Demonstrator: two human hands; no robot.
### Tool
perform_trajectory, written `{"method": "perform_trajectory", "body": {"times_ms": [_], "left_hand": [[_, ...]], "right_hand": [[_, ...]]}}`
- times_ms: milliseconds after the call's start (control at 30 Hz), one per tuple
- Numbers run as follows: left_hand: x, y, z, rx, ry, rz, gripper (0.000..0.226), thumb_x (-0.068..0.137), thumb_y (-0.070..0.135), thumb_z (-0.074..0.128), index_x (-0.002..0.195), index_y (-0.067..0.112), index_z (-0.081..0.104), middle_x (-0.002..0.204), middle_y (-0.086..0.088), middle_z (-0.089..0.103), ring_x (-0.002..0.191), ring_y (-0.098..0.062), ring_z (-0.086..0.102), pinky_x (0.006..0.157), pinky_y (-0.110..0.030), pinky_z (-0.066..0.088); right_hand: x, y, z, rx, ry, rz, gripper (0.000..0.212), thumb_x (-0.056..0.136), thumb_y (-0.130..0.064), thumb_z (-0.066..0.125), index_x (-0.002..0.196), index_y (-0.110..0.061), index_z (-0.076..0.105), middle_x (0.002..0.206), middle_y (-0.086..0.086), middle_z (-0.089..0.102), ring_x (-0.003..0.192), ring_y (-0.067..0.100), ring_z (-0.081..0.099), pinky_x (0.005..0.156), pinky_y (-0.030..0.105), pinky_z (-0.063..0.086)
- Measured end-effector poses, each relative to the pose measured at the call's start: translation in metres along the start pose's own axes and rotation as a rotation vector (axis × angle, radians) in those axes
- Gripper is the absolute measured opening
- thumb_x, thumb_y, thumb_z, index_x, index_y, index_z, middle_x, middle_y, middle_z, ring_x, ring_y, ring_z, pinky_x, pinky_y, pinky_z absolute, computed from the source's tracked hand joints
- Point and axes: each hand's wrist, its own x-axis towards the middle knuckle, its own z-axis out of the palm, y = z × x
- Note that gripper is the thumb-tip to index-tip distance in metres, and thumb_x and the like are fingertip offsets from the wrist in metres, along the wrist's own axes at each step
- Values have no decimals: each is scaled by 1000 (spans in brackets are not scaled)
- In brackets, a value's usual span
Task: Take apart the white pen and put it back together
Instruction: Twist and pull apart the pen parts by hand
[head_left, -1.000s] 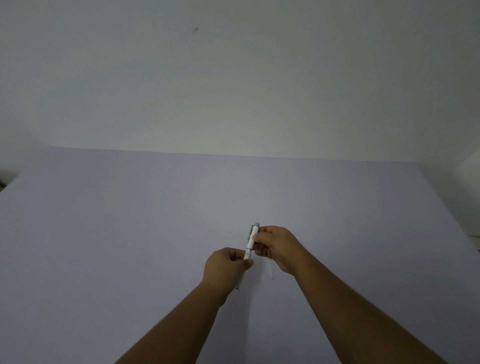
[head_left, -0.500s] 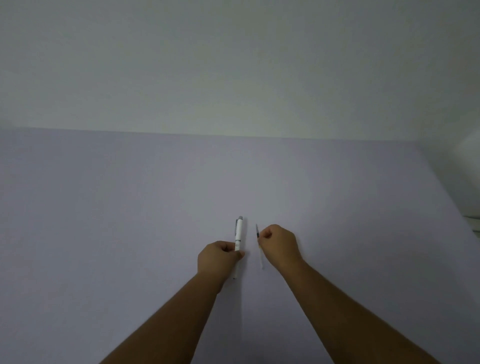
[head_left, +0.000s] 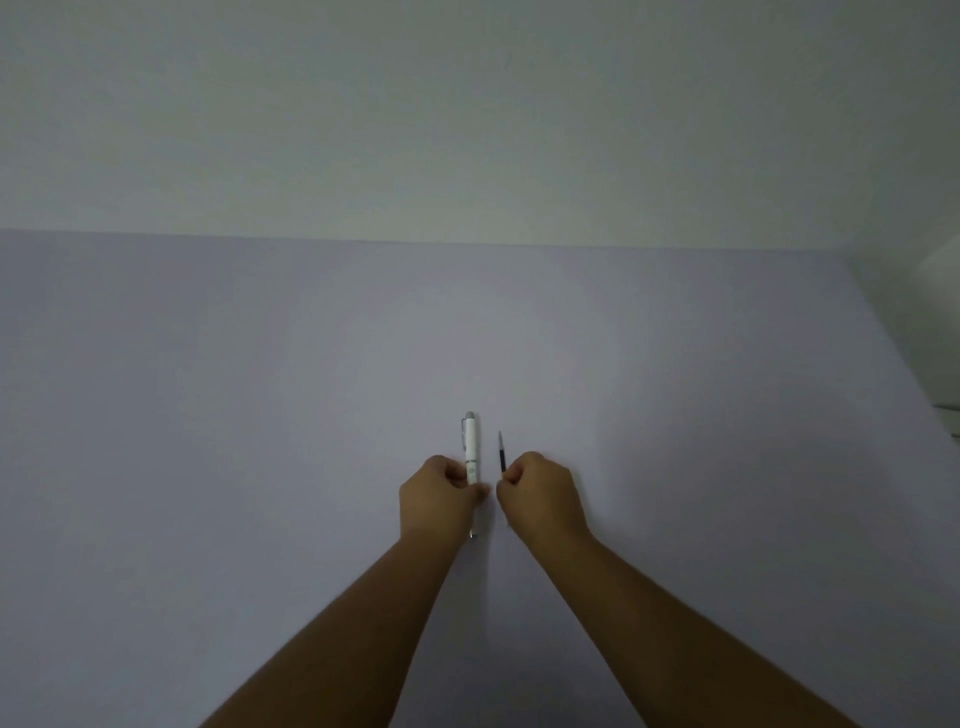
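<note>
Pen (head_left: 471, 444) body's now gripped in my left hand (head_left: 439, 496), refill (head_left: 502, 451) pulled out and pinched in my right hand (head_left: 540, 493), so it's apart.

A pale lilac tabletop (head_left: 260, 415) fills the lower two thirds of the frame, plain and unmarked, its far edge running level across just above the middle. Behind it a bare off-white wall (head_left: 467, 104) takes up the upper third. At the right edge, a lighter surface (head_left: 935, 270) and a small ledge (head_left: 950, 423) show, perhaps furniture, too dim to tell.
</note>
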Motion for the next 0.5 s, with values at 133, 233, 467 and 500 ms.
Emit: {"method": "perform_trajectory", "body": {"times_ms": [133, 233, 467, 500], "left_hand": [[1, 0, 1, 14, -6, 0, 15, 82, 21, 74, 89, 14, 63, 78, 3, 62, 59, -1, 51, 46, -11, 34], [2, 1, 1, 12, -12, 1, 13, 82, 20, 73, 89, 15, 63, 77, 5, 61, 58, 0, 51, 45, -9, 34], [1, 2, 0, 2, -19, 1, 14, 82, 21, 73, 87, 14, 62, 72, 6, 59, 57, -2, 51, 32, -8, 38], [0, 2, 0, 1, -18, -1, 14, 82, 22, 73, 86, 15, 62, 73, 6, 59, 57, -2, 51, 33, -9, 38]], "right_hand": [[0, 0, 1, 9, -2, -4, 13, 85, -17, 54, 91, -11, 64, 94, 10, 71, 86, 28, 69, 79, 42, 58], [0, 0, 1, 16, -7, -1, 13, 85, -19, 55, 91, -13, 64, 94, 8, 71, 86, 27, 69, 79, 42, 57], [1, 0, 2, 18, -7, -7, 13, 86, -22, 55, 91, -13, 64, 94, 8, 71, 87, 27, 68, 80, 42, 57], [1, 0, 2, 15, -7, -9, 14, 86, -22, 55, 91, -13, 64, 94, 8, 71, 87, 27, 68, 80, 42, 57]]}}
